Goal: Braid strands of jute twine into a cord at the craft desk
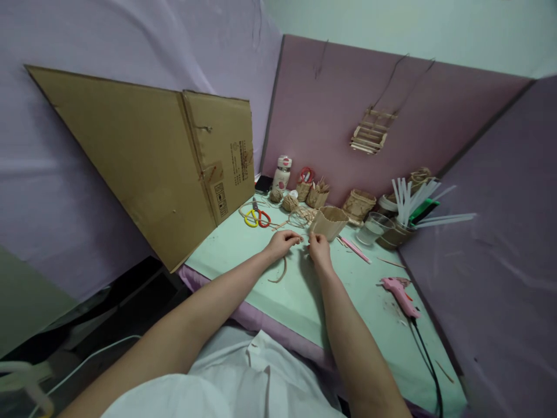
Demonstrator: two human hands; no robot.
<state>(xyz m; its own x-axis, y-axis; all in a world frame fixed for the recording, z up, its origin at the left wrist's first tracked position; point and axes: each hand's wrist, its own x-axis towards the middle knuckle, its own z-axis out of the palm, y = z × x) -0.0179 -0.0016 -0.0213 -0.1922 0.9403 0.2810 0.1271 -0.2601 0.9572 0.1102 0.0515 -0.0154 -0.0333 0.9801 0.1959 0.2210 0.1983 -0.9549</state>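
has both forearms stretched forward over worktop (296,296), angled inward, hands close but apart. pinches end of thin brown strip (301,239) between fingertips of left hand (284,245), just left of open beige container (329,223). has right hand (320,251) curled in front of that container; can't tell if gripping anything. farther back: pot (303,192) with red-handled scissors (307,173), pot (316,199) with brown sticks (322,186). to the right: clear cup (369,234), contents unclear; brown pot (394,238) with white sticks (404,200).
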